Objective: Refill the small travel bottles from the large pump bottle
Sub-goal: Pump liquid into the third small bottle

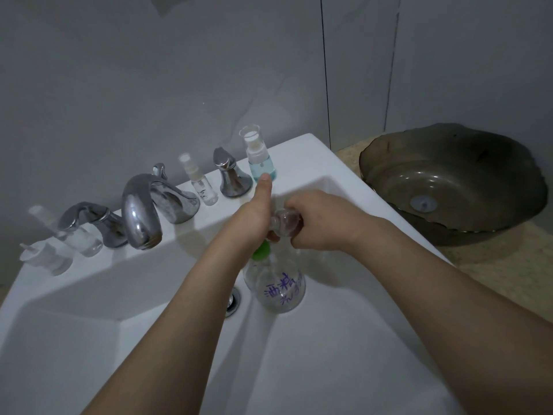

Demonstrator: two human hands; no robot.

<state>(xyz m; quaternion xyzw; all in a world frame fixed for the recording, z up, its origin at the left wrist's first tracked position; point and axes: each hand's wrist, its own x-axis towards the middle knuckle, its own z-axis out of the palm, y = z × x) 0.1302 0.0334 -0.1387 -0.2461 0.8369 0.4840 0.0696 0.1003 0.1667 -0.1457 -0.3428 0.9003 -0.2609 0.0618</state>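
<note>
Pump bottle (276, 290) beneath faucet-side travel bottles (261, 158)

Not much to report on my end, honestly. Both forearms are bare all the way to the bottom edge of the view, so no sleeves showing anywhere. My left hand (254, 215) and right hand (314, 218) are bare too: no gloves, rings, watch or wristband that I can make out. The lighting's dim and a bit murky, so finer details like nails I can't really tell.
</note>
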